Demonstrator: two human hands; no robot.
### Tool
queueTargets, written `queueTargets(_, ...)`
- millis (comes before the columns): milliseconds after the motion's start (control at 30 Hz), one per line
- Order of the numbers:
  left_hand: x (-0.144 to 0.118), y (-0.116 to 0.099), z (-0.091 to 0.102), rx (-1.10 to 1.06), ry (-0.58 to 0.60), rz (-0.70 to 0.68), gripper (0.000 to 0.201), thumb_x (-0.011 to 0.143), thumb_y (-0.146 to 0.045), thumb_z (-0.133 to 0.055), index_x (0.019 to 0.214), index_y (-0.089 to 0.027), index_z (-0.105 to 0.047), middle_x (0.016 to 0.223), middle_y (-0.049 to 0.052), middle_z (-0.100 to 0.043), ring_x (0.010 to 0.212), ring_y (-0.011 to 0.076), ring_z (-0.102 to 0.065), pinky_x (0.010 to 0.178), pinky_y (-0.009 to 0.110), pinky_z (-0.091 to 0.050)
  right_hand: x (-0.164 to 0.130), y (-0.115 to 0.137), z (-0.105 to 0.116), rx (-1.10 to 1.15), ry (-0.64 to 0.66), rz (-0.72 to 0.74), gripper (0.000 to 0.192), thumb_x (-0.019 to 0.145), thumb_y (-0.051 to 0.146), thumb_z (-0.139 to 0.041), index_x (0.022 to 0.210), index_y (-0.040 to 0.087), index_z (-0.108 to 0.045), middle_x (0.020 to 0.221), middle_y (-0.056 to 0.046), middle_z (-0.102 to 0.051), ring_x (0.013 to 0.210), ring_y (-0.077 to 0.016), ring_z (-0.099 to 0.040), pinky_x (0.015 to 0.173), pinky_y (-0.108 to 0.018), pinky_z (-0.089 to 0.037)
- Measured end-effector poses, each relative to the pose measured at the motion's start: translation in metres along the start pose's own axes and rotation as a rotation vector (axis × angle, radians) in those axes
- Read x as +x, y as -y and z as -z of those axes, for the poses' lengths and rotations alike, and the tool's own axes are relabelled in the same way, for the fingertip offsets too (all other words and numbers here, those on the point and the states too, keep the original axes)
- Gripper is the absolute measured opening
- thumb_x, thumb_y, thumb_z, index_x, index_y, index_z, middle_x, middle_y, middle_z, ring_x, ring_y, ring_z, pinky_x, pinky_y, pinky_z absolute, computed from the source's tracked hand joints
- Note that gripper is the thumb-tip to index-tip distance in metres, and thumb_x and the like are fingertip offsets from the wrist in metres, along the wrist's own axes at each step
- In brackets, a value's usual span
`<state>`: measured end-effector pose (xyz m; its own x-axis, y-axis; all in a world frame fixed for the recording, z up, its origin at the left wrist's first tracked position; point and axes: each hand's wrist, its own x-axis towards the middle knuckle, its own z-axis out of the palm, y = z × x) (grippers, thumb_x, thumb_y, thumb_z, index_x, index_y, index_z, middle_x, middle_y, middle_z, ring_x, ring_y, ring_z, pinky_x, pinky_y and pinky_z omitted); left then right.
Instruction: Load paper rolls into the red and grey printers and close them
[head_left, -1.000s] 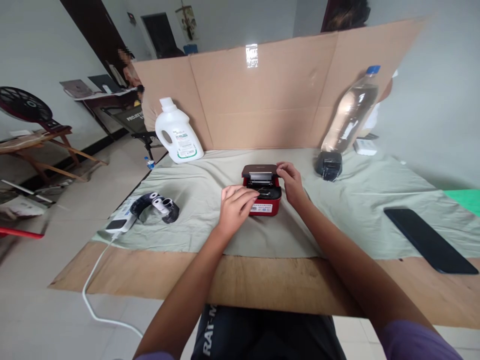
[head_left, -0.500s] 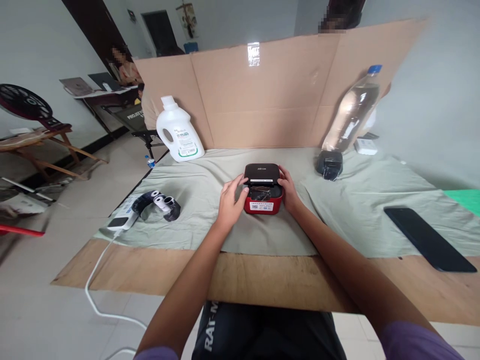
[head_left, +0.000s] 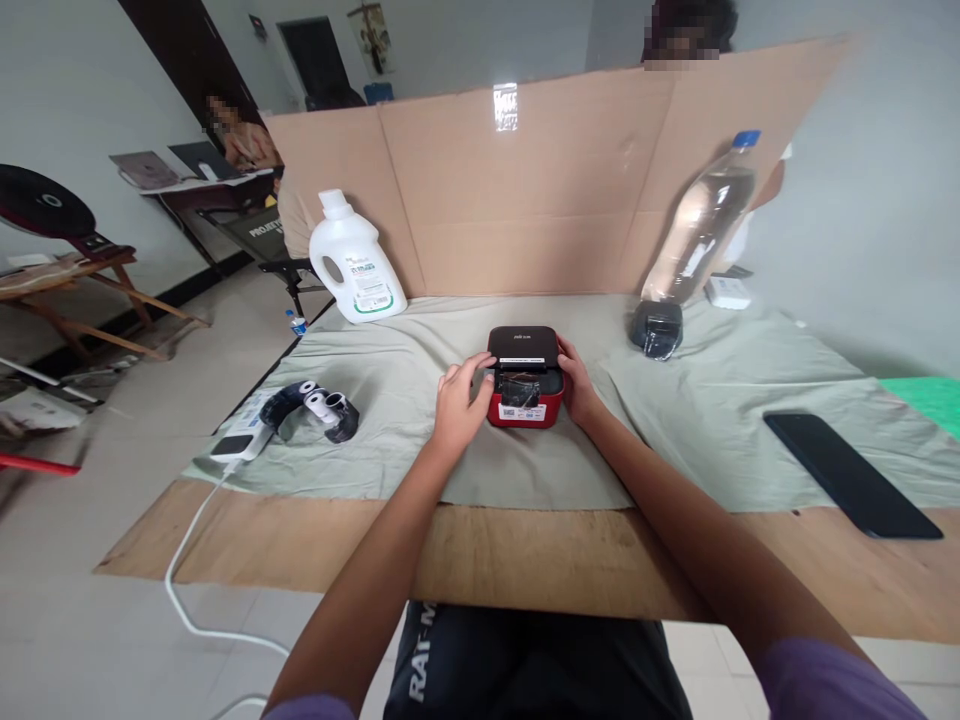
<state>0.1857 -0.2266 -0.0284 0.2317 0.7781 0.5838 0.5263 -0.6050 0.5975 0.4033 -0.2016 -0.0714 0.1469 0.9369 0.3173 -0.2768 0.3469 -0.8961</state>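
Observation:
A small red and black box-shaped printer (head_left: 526, 348) sits on the cloth in front of me. White label stickers run across its front, and a shiny black strip (head_left: 520, 389) lies over its front top. My left hand (head_left: 459, 402) grips the left side, thumb and fingers at the edge of the lid. Against the right side, my right hand (head_left: 580, 385) has its fingers curled along the red wall. The printer is held between both hands, its lid looking closed or nearly so.
To the left lie a black curved holder with white rolls (head_left: 324, 405) and a white power strip (head_left: 244, 440) with cable. A white jug (head_left: 358, 262) and a tall clear bottle (head_left: 701, 235) stand before the cardboard screen (head_left: 525, 200). A phone (head_left: 851, 470) lies right. People sit beyond.
The view has shifted slightly. Both hands stay on the printer; the black strip at its front looks slightly moved. The fan at the left has turned.

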Motion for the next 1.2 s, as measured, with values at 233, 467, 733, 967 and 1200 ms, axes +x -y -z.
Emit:
queueTargets(233, 0.001, 0.001, 0.0, -0.005, 0.02, 0.004, 0.029, 0.097, -0.024, -0.045, 0.122, -0.024, -0.061, 0.127, 0.005, -0.068, 0.117, 0.0224, -0.06, 0.099, 0.04, -0.042, 0.002, 0.007, -0.005, 0.006, -0.001, -0.04, 0.058, 0.071, 0.046, -0.062, 0.126, 0.031, -0.056, 0.139, -0.001, -0.06, 0.132, -0.0298, -0.052, 0.114, -0.05, -0.039)
queueTargets(467, -0.003, 0.001, -0.003, -0.006, 0.005, 0.002, 0.03, 0.1, -0.028, -0.043, 0.124, -0.024, -0.061, 0.126, 0.006, -0.068, 0.109, 0.0218, -0.062, 0.099, 0.039, -0.043, 0.003, 0.008, -0.004, 0.008, -0.026, -0.064, 0.058, 0.068, 0.04, -0.061, 0.125, 0.031, -0.056, 0.138, 0.0, -0.061, 0.133, -0.03, -0.051, 0.114, -0.051, -0.039)
queueTargets(733, -0.013, 0.006, -0.01, -0.115, 0.013, -0.083, 0.035, 0.102, -0.034, -0.038, 0.129, -0.022, -0.057, 0.136, 0.009, -0.06, 0.129, 0.0211, -0.053, 0.11, 0.041, -0.04, 0.004, -0.004, 0.002, -0.024, -0.025, -0.014, 0.059, 0.073, 0.046, -0.063, 0.129, 0.031, -0.056, 0.143, -0.002, -0.057, 0.135, -0.0288, -0.05, 0.113, -0.05, -0.04)
queueTargets(967, -0.007, 0.007, -0.021, -0.59, 0.038, 0.421, 0.048, 0.093, -0.025, -0.049, 0.142, -0.022, -0.051, 0.145, 0.009, -0.055, 0.13, 0.0226, -0.056, 0.106, 0.039, -0.048, -0.02, 0.016, 0.011, -0.21, -0.048, -0.074, 0.047, 0.084, 0.052, -0.063, 0.124, 0.029, -0.064, 0.137, -0.003, -0.063, 0.133, -0.0313, -0.051, 0.114, -0.053, -0.038)
queueTargets(1200, 0.029, 0.006, -0.005, -0.84, 0.142, 0.62, 0.036, 0.081, -0.038, -0.067, 0.111, -0.019, -0.075, 0.113, 0.005, -0.075, 0.107, 0.0258, -0.069, 0.099, 0.042, -0.052, -0.05, 0.025, 0.004, -0.524, 0.215, 0.158, 0.088, 0.064, 0.029, -0.088, 0.143, 0.034, -0.049, 0.146, -0.004, -0.054, 0.138, -0.0398, -0.043, 0.12, -0.06, -0.026)
